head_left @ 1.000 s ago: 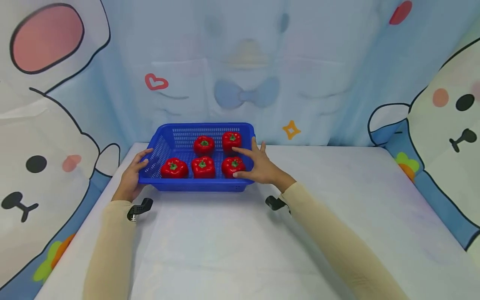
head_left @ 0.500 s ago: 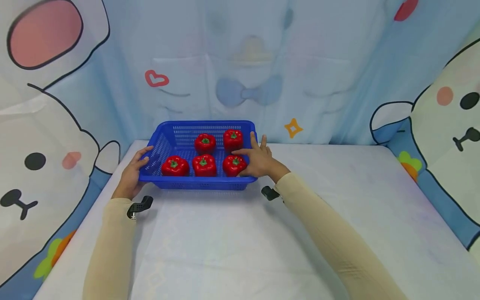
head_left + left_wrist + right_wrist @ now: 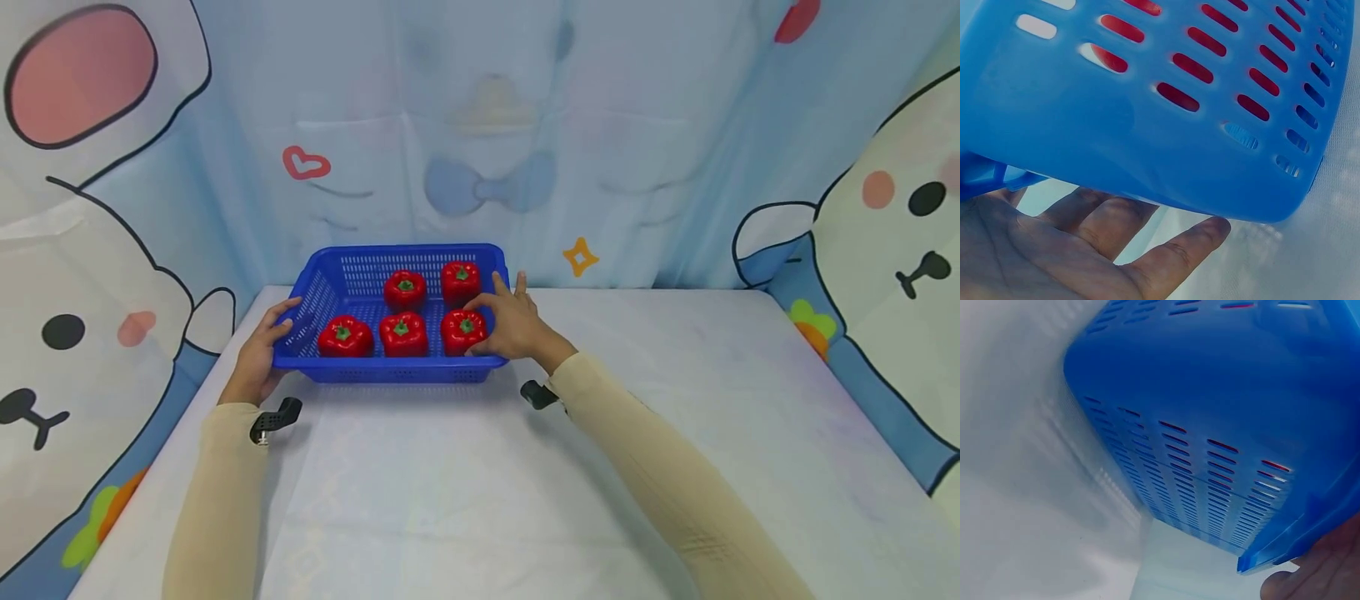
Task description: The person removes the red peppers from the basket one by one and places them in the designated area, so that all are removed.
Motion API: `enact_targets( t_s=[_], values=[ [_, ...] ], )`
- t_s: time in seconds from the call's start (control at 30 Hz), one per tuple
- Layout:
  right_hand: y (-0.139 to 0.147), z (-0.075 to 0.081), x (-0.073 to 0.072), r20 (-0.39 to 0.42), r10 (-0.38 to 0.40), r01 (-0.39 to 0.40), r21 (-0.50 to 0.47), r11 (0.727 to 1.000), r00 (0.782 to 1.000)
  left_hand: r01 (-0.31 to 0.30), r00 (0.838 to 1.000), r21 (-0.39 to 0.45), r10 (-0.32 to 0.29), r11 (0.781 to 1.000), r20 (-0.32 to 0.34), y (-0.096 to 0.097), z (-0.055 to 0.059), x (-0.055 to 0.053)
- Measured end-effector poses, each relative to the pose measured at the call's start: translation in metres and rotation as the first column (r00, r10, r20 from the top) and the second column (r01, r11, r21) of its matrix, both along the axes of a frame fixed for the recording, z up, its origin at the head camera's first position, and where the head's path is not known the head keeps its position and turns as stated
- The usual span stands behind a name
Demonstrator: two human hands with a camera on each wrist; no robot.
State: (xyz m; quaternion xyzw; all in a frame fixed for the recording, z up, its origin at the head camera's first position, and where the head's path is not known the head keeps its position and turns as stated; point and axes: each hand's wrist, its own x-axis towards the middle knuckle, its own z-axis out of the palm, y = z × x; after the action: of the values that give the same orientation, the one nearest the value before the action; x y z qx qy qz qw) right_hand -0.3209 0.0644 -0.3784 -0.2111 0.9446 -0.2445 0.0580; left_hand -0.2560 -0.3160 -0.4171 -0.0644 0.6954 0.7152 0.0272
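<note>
A blue plastic basket (image 3: 405, 370) with slotted walls stands on the table and holds several red bell peppers with green stems. My left hand (image 3: 257, 354) grips the basket's left side near the front corner; in the left wrist view, that hand's fingers (image 3: 1113, 225) lie along the basket's outer side. Over the right rim reaches my right hand (image 3: 517, 327), its thumb and forefinger pinching the front-right bell pepper (image 3: 461, 332). Only part of the right hand (image 3: 1325, 575) shows past the rim in the right wrist view, and the pinch is hidden there.
Inside the basket lie other peppers, such as the front-left pepper (image 3: 345, 337) and the back-right pepper (image 3: 460, 282). A white cloth covers the table (image 3: 420, 500). Behind it hangs a blue cartoon curtain (image 3: 637, 125). Each wrist carries a small black camera mount (image 3: 538, 394).
My right hand has moved slightly left, and its thumb and forefinger have closed in on the front-right bell pepper. The left hand keeps its hold, and the basket stays put.
</note>
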Motion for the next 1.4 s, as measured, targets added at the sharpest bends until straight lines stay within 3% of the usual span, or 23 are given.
enact_targets(
  t_s=[0.2,0.47,0.63,0.93,1.23,1.4],
  values=[
    [0.002,-0.003,0.003,-0.015,-0.007,0.006,-0.077,0.997,1.000,0.004,1.000,0.006,-0.004,1.000,-0.011,-0.001,0.000,0.000],
    [0.003,-0.006,0.007,-0.053,-0.108,0.095,-0.208,0.974,0.993,0.012,1.000,-0.003,-0.012,1.000,-0.010,-0.002,0.001,0.001],
    [0.007,-0.010,0.008,-0.115,-0.157,0.105,-0.368,0.924,0.981,0.013,1.000,-0.002,-0.013,1.000,-0.005,-0.002,0.000,0.001],
    [0.014,-0.006,0.005,-0.293,-0.219,0.015,-0.568,0.823,0.931,-0.001,1.000,0.004,0.001,1.000,-0.002,0.000,0.001,0.001],
    [0.023,-0.004,-0.002,-0.344,-0.323,0.041,-0.626,0.778,0.882,0.002,1.000,0.011,-0.002,1.000,-0.003,-0.001,0.000,0.000],
    [0.036,-0.010,-0.014,-0.289,-0.406,0.112,-0.681,0.723,0.867,0.001,1.000,0.012,-0.001,1.000,-0.006,-0.001,-0.001,-0.001]
  ],
)
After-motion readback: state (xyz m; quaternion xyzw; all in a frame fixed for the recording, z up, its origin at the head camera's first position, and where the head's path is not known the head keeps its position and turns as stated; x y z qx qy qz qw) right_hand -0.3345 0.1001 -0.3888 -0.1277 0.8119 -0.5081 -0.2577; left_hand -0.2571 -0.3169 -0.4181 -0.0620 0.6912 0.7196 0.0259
